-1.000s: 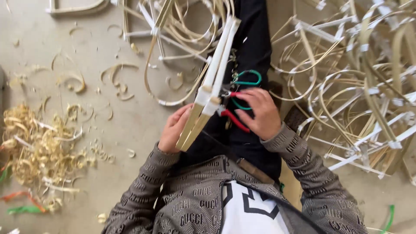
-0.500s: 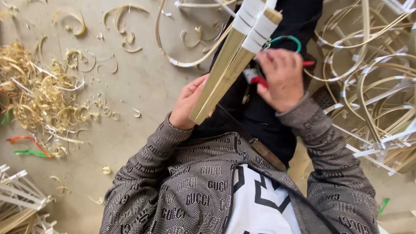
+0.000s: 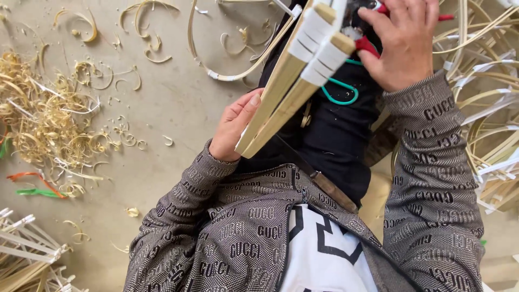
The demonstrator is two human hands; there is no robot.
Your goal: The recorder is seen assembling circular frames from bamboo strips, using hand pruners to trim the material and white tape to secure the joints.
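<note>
Bamboo slat bundle, left hand, right hand

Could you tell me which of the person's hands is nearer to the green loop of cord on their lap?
Right. The right hand grips a red-handled tool just above the green cord loop; the left hand holds the bamboo strips' lower end, farther away.

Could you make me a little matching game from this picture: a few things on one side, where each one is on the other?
Things:
1. slats
2. shavings
3. red tool
4. green strip

Places:
A. in the right hand
B. piled on the floor at far left
C. held by the left hand
D. flat on the floor beside an orange strip

Pairs: 1-C, 2-B, 3-A, 4-D
</note>
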